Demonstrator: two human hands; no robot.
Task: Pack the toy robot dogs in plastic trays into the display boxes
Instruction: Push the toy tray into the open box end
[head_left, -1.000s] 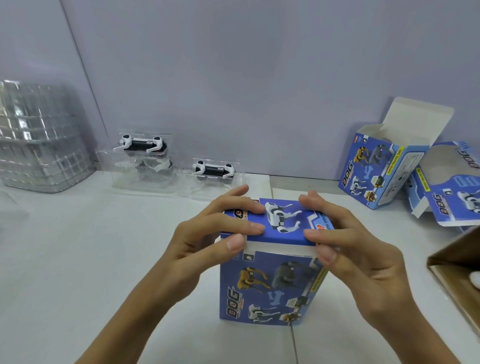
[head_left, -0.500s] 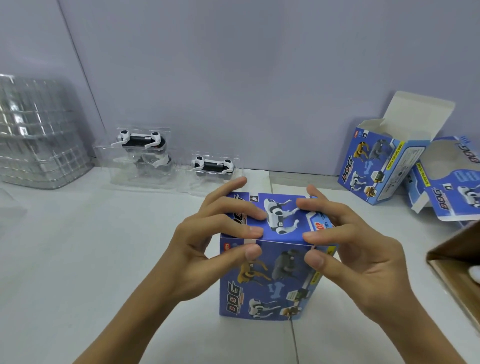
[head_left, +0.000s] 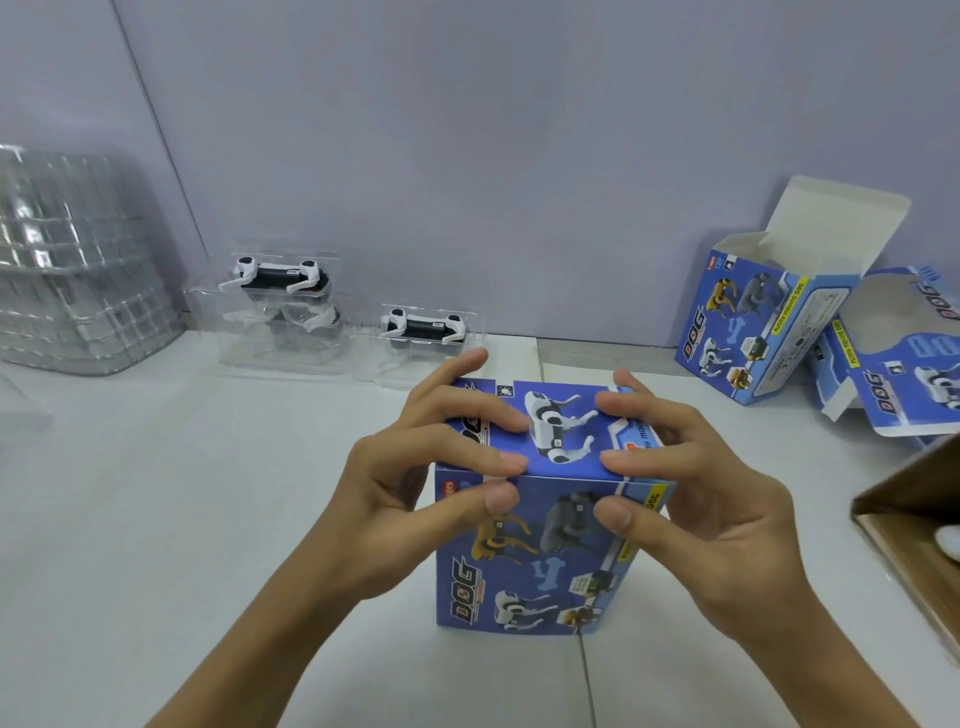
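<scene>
Head view: your left hand (head_left: 410, 499) and right hand (head_left: 691, 499) clamp the upright blue cardboard display box (head_left: 535, 551) between them, equally near, fingertips on its closed top.

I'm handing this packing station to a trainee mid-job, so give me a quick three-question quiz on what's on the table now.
1. True or false: the top flap of the blue box under the hands is shut.
2. How many toy dogs in clear trays wait by the wall?
3. Which box has its lid up: A) the held one, B) the open box on the right?

Key: 1 true; the left hand and right hand press on it. 2 two. 3 B.
</scene>
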